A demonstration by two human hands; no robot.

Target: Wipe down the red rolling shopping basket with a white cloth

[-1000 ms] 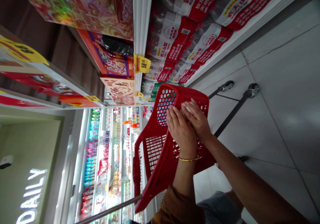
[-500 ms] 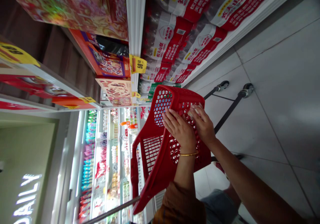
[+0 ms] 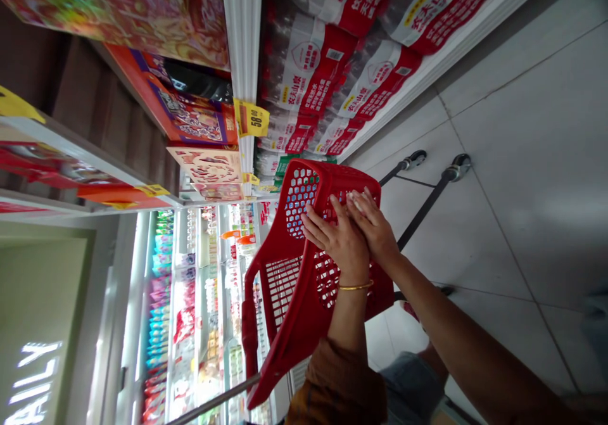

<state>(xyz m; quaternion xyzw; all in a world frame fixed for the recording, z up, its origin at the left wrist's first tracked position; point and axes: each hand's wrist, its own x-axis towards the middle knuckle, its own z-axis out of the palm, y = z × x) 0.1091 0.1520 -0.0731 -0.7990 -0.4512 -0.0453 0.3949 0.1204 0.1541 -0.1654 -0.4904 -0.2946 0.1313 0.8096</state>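
Observation:
A red plastic shopping cart (image 3: 327, 178) with honeycomb holes fills the middle of the sideways view. My left hand (image 3: 342, 241), a gold bracelet at its wrist, is in front of the cart with its fingers spread and its back showing. My right hand (image 3: 375, 225) presses against the left hand's thumb side, its fingers stretched out. The hands overlap, so the right thumb is hidden. No item shows in either hand. I cannot tell whether they touch the cart. The red cart handle (image 3: 249, 333) is apart from both hands.
Packs of bottled water (image 3: 308, 64) line the low shelf, beside boxed snacks (image 3: 185, 102) and a yellow price tag (image 3: 251, 118). A lit display of packaged goods (image 3: 190, 304) stands behind. Cart wheels (image 3: 460, 166) rest on the tiled floor (image 3: 522, 190). A person's legs in shorts (image 3: 411, 377) show below.
My right hand has come closer against the left and now overlaps it. The left fingers have spread further apart. The whole view has shifted slightly, moving the shelf and cart a little left.

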